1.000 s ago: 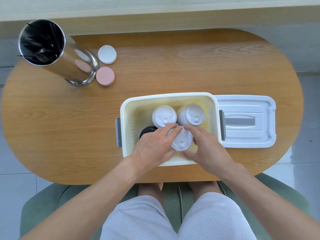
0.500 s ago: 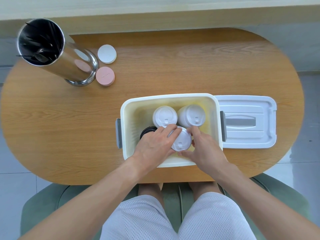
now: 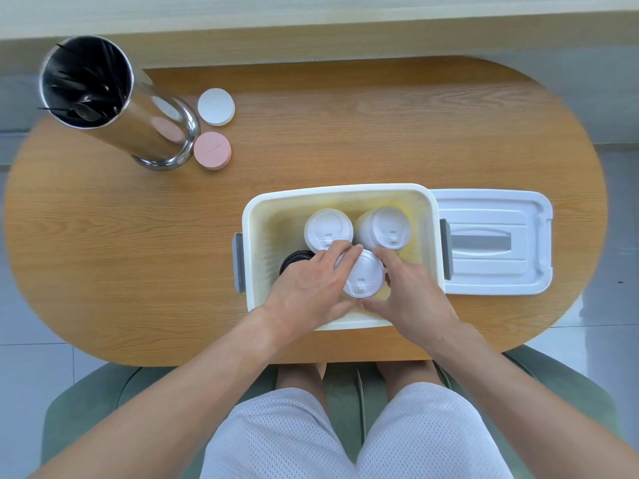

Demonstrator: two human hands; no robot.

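So both hands are down in the white storage bin (image 3: 332, 191) on one white-lidded cup (image 3: 364, 274) that stands in the near part of the bin, about the middle. The left hand (image 3: 307, 288) has its fingers laid across the top left of the lid, with the thumb wrapped round on the near side. The right hand (image 3: 411, 292) is cupped round the cup's right side, and the two thumbs almost meet in front of it. Two more white cups (image 3: 328, 228) (image 3: 383, 226) stand side by side right behind it, close enough that I can't tell whether they touch. A black-lidded cup (image 3: 294, 261) sits to the left, mostly hidden under the left hand. The bin's lid (image 3: 494, 242) lies flat on the wooden table (image 3: 138, 254) just beside the bin on the right. Way off at the far left corner there's a tall steel canister (image 3: 114, 98) with dark utensils in it, and two round discs right beside its base — a white one (image 3: 216, 107) and a pink one (image 3: 212, 150).
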